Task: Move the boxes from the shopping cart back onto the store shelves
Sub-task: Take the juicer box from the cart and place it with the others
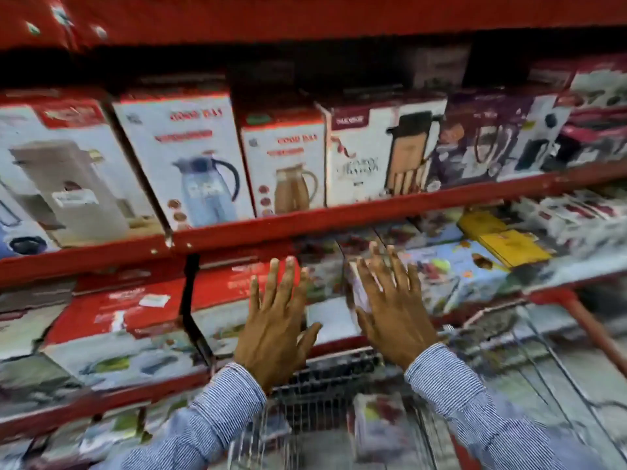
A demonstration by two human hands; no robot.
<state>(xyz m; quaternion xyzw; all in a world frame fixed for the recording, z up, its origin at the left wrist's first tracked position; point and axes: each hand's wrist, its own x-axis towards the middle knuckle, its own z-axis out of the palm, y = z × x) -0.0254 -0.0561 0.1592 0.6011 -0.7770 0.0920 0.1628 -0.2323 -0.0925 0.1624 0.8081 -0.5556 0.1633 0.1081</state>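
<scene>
— Both hands first: what do we see in the head view?

— We see the left hand and the right hand stretched forward side by side, palms away from us, fingers spread and straight. Neither one is closed around anything. They sit in front of a blurred white and multicoloured cardboard box on the lower red metal shelf; whether the palms actually press on it we cannot tell, the picture is too smeared there.

— And the sleeves?

— Blue-and-white striped shirt sleeves cover both forearms to the wrist.

— Where are the boxes still to be moved?

— Below the hands stands the wire shopping cart with a red handle. Inside it we make out one blurred pale box with fruit-coloured print, standing near the middle of the basket.

— What else is on the shelving?

— On the upper red shelf stands a row of upright boxes: a white box picturing a blue jug, beside it a smaller white box picturing a beige jug. To the left on the lower shelf lies a flat red-topped box, and to the right a yellow flat box.
</scene>
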